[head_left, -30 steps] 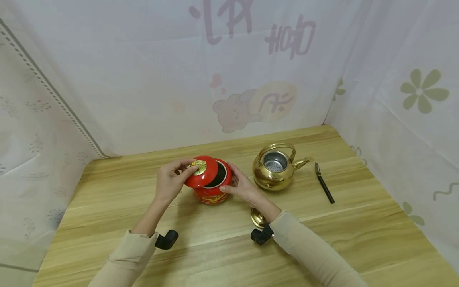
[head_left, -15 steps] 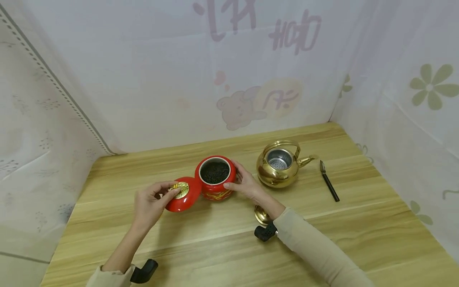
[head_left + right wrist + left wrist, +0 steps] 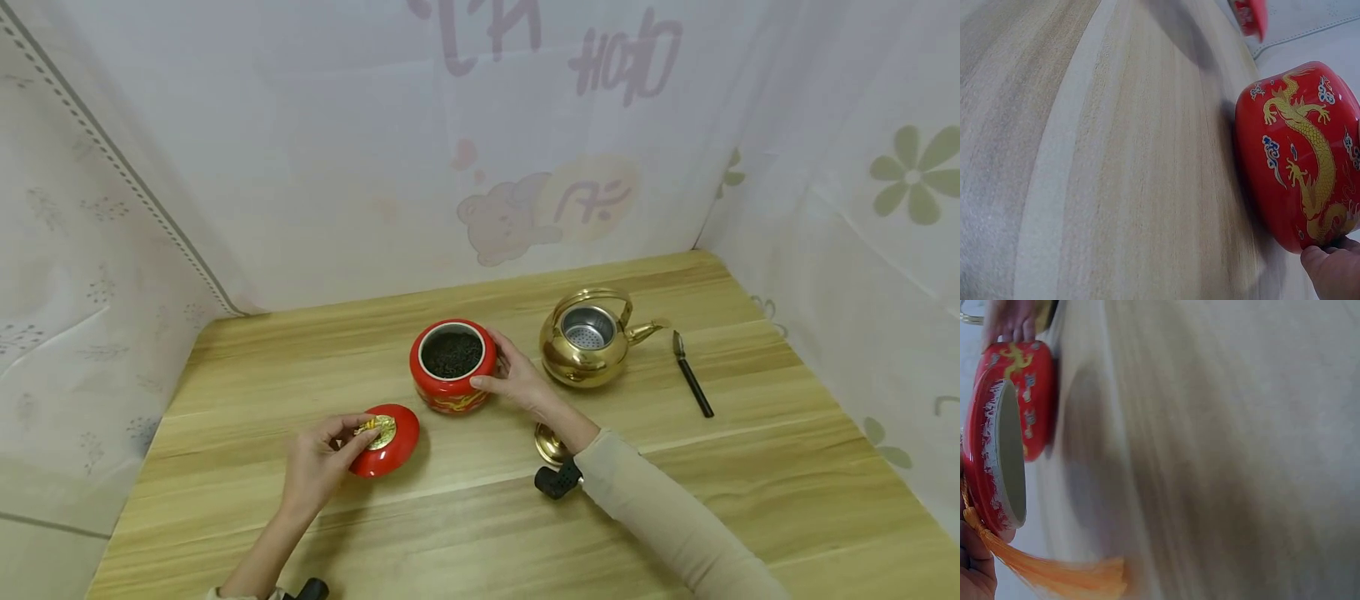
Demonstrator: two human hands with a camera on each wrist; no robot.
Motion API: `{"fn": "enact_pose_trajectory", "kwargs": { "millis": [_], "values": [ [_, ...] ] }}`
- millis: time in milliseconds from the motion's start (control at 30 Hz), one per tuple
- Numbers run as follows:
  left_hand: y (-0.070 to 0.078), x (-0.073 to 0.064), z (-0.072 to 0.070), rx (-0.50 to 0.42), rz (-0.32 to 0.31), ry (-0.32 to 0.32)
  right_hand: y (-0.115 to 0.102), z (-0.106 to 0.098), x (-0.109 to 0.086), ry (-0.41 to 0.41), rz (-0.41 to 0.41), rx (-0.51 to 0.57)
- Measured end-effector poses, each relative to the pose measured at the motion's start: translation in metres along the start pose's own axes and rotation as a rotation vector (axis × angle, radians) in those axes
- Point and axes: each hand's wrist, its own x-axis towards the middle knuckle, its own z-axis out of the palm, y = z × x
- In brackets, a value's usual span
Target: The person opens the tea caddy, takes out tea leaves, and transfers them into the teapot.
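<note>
My left hand [image 3: 318,458] pinches a red jar lid [image 3: 401,440] by the gold medallion and knob on its top. The left wrist view shows the lid's pale hollow underside [image 3: 1013,456] and an orange tassel [image 3: 1066,572] hanging from it. The lid is in the air, with its shadow on the tabletop beneath. An uncovered red tea jar [image 3: 457,402] stands upright behind it, filled with dark, loose tea leaves [image 3: 452,357]. My right hand [image 3: 521,385] grips the jar's right side, thumb at the front. A gold dragon [image 3: 1316,159] decorates its wall.
A gold teapot [image 3: 577,367] with a perforated metal strainer [image 3: 589,331] in its mouth stands right of the jar. Beyond its spout lies a dark-handled tea tool [image 3: 693,385]. A small gold lid [image 3: 550,446] lies partly behind my right wrist. Cloth walls [image 3: 337,167] border the wooden table [image 3: 465,517].
My left hand has lifted the lid off the jar and carried it left and toward me, baring the tea leaves. The right hand has kept its grip on the jar.
</note>
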Motion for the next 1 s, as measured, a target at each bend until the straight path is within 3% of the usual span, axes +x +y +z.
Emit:
{"fn": "enact_pose_trajectory", "kwargs": {
  "millis": [233,567,1000],
  "values": [
    [-0.004,-0.006,0.008,0.035,0.049,-0.004,0.0,0.0,0.002,-0.004,-0.012,0.005],
    [-0.009,-0.014,0.014,0.063,0.047,-0.003,0.001,0.0,0.002,-0.005,-0.005,0.008],
    [-0.012,-0.02,0.018,0.082,0.092,0.013,0.002,0.0,0.001,0.008,0.01,0.006]
  ]
}}
